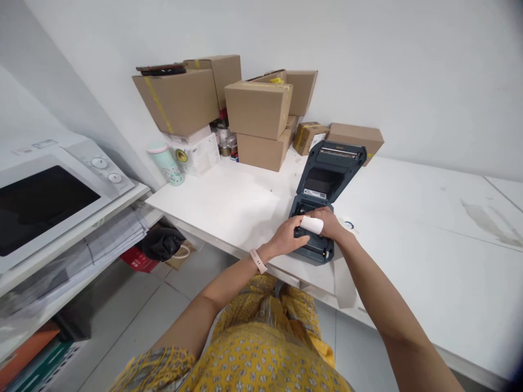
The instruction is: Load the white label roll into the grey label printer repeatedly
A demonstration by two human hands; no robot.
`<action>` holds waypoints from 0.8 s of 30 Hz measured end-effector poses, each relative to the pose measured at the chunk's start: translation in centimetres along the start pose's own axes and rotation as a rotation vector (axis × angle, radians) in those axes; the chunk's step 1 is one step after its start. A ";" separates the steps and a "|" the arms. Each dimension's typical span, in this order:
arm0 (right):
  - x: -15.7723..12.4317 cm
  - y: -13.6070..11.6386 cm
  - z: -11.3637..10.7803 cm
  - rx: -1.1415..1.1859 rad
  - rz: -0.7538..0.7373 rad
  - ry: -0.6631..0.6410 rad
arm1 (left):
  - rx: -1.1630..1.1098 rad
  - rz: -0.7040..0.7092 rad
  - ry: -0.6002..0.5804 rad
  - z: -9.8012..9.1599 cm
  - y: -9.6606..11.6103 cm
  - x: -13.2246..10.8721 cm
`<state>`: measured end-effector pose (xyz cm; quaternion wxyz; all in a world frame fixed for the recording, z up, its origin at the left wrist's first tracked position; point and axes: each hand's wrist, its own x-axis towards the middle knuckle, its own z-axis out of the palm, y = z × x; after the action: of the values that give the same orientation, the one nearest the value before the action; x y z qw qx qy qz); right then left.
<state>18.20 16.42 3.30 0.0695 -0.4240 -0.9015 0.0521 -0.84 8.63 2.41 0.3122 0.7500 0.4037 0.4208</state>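
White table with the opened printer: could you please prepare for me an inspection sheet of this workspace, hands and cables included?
Surface: white table; discoloured patch at the right.
Job's things: printer, lid raised; white roll above its lower half; pale strip over the table's front edge.
Clutter: cardboard boxes stacked at the back; green tumbler at the left.
Grip: left hand and right hand at the roll; firmness cannot be told.
Cables: nothing seen.
Surroundings: microwave at the far left.
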 end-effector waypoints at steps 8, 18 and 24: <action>0.2 0.9 -0.4 0.150 -0.091 0.019 | 0.164 0.174 0.041 2.1 -1.2 -1.2; -0.4 1.0 -0.5 0.283 -0.035 0.119 | 0.172 0.251 0.120 2.1 -0.2 -3.6; -0.7 1.0 -0.6 0.370 -0.033 0.169 | 0.156 0.287 0.167 1.9 0.2 -4.3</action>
<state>19.50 16.55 3.68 0.2223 -0.3921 -0.8744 0.1798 -0.44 4.48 0.09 0.1552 0.7844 0.3487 0.4889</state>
